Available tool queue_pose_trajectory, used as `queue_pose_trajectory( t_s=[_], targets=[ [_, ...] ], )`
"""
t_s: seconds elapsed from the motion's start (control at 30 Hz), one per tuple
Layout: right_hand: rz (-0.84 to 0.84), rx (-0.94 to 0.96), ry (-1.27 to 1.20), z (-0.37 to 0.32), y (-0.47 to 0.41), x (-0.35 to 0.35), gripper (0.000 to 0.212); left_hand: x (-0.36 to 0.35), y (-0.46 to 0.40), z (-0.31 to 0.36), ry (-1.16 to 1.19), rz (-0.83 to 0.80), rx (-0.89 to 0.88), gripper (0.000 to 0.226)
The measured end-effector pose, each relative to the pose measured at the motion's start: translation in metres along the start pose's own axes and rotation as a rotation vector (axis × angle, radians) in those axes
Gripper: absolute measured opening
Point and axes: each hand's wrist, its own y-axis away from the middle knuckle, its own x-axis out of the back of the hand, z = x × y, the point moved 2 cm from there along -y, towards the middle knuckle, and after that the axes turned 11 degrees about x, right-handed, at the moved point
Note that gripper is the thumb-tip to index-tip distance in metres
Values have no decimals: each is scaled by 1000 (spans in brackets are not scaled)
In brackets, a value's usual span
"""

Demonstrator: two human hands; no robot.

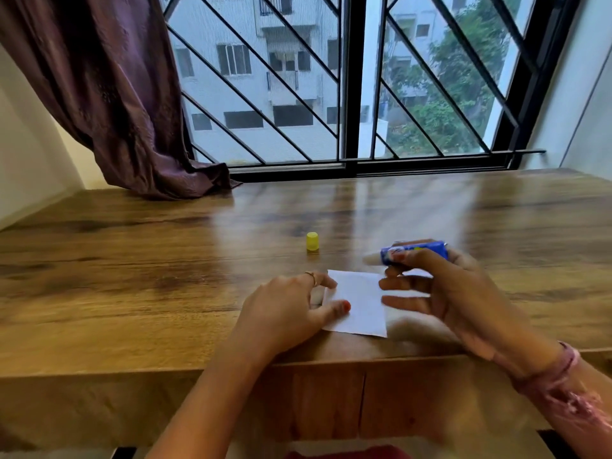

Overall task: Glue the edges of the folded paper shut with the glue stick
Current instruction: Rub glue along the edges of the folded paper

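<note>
The folded paper [359, 301], a small white rectangle, lies flat on the wooden table [132, 276] near its front edge, a little right of the picture's centre.

The left hand [288, 309] rests on the table at the paper's 9 o'clock side. Its fingers are nearly straight and hold nothing; the thumb tip with a red nail presses on the paper's left part, and the forefinger, which wears a ring, touches the paper's upper left corner.

The right hand [443, 286] hovers at the paper's 3 o'clock side, blurred. Its thumb and forefinger pinch the blue glue stick [410, 255], which lies almost level, with its pale tip pointing toward 9 o'clock, above the paper's upper right corner. Whether the tip touches the paper cannot be told. The other fingers stretch out toward the paper's right edge, apart from one another. A pink bangle [546, 372] sits on the right wrist.

The yellow cap [312, 241] stands upright on the table at about 11 o'clock from the paper, apart from it and from both hands.

At the table's far side, toward 12 o'clock, is a barred window [347, 87]; a purple curtain [116, 94] hangs at 10 o'clock, its end resting on the table
</note>
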Motion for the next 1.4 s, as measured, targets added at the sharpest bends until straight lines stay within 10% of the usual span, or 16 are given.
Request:
queue_pose_trajectory(
  t_s=[0.57,1.4],
  targets=[
    [-146,67,585,19,-35,2,15,15,-5,-35,-13,-8,-51,36],
    [-217,137,632,26,-45,6,16,15,-6,-34,-36,4,-56,39]
  ],
)
